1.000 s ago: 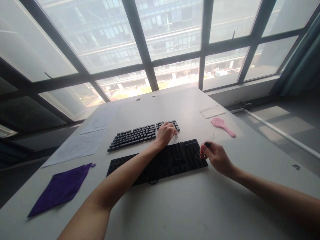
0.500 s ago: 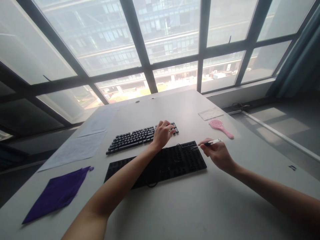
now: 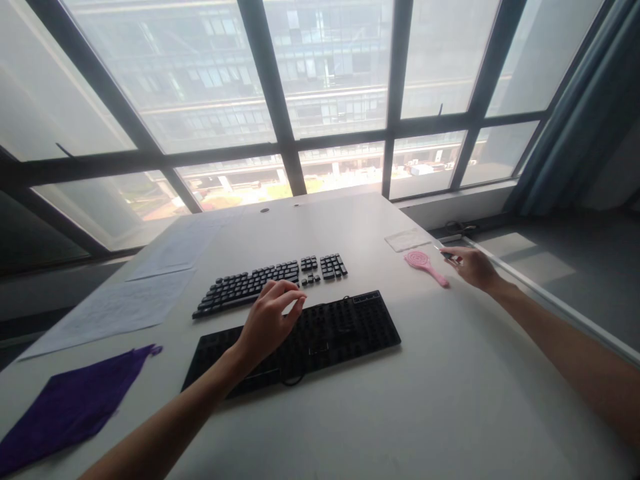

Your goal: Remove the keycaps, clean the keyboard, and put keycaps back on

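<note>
My left hand (image 3: 273, 313) hovers over the left-middle of a black keyboard base (image 3: 345, 333), thumb tip and fingertips together, with nothing visible between them. Behind the base lie black keycaps (image 3: 270, 280) set out in keyboard order, in separate blocks. At the table's right edge, my right hand (image 3: 470, 265) is closed around a slim tool with a dark handle, a keycap puller (image 3: 447, 254); most of it is hidden by the fingers. A pink hairbrush (image 3: 425, 265) lies just left of that hand, beside a flat clear packet (image 3: 407, 240).
Sheets of paper (image 3: 115, 310) lie along the table's left side, with a purple cloth pouch (image 3: 75, 403) nearer me. A black cable loop (image 3: 293, 382) pokes out at the base's front edge. Large windows (image 3: 330, 73) stand beyond the table, a curtain (image 3: 565, 120) at right.
My left hand has drawn back from the right-hand keycaps to above the base. My right hand has moved from the base's right end out past the hairbrush, still holding the puller.
</note>
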`<action>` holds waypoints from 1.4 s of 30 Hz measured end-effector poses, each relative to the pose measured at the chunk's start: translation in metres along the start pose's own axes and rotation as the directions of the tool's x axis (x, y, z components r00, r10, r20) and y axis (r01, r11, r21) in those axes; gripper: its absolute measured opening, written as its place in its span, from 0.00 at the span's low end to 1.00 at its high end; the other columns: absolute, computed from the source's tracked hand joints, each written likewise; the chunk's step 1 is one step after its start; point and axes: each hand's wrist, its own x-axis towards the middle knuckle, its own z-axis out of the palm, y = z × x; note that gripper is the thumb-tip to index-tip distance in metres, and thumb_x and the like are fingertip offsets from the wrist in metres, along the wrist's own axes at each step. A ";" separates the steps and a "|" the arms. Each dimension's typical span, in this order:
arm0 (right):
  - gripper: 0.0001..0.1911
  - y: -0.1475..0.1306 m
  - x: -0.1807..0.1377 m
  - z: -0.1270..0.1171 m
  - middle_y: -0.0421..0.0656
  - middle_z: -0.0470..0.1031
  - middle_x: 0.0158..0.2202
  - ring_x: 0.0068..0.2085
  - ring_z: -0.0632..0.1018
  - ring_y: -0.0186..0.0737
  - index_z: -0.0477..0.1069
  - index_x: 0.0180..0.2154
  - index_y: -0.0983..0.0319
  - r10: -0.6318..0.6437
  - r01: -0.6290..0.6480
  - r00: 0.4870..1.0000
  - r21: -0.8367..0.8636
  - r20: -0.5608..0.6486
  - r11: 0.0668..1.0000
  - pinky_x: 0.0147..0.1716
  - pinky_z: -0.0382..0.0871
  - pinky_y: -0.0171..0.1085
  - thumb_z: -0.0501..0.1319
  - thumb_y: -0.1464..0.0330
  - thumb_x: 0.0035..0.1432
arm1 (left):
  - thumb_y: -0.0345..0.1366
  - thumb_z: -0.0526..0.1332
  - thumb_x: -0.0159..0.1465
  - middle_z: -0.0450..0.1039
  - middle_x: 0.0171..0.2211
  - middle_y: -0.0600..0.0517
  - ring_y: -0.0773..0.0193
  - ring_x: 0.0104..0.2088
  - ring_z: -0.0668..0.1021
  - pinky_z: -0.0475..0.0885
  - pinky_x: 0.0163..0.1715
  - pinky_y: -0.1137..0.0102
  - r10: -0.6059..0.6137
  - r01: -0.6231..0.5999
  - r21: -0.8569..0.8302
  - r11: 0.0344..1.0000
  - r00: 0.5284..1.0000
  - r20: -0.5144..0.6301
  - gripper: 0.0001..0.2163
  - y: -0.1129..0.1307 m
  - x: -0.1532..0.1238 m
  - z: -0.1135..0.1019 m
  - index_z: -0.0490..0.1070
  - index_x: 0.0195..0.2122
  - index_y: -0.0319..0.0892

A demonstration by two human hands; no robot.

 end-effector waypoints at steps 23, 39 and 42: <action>0.19 -0.038 0.011 -0.002 0.54 0.78 0.51 0.53 0.78 0.53 0.75 0.52 0.66 -0.136 0.135 0.991 -0.119 -0.001 0.984 0.54 0.71 0.48 0.52 0.71 0.64 | 0.36 0.55 0.69 0.76 0.45 0.47 0.57 0.46 0.77 0.74 0.48 0.62 -0.128 0.128 -0.014 0.992 0.991 0.037 0.10 -0.034 -0.075 -0.037 0.75 0.46 0.44; 0.20 -0.198 -0.045 0.090 0.54 0.83 0.40 0.39 0.84 0.57 0.79 0.42 0.61 0.010 -0.046 0.974 0.157 0.227 0.987 0.38 0.78 0.49 0.55 0.55 0.62 | 0.39 0.54 0.70 0.75 0.55 0.43 0.53 0.56 0.76 0.72 0.58 0.54 -0.507 0.509 0.040 0.860 0.861 -0.046 0.14 -0.046 -0.198 -0.071 0.76 0.49 0.42; 0.18 -0.196 -0.038 0.093 0.58 0.82 0.39 0.37 0.83 0.60 0.79 0.39 0.59 -0.012 -0.021 0.975 0.145 0.223 0.989 0.35 0.77 0.51 0.56 0.55 0.61 | 0.37 0.54 0.70 0.75 0.54 0.44 0.55 0.55 0.77 0.72 0.57 0.56 -0.501 0.503 0.026 0.864 0.863 -0.067 0.13 -0.051 -0.198 -0.079 0.77 0.48 0.42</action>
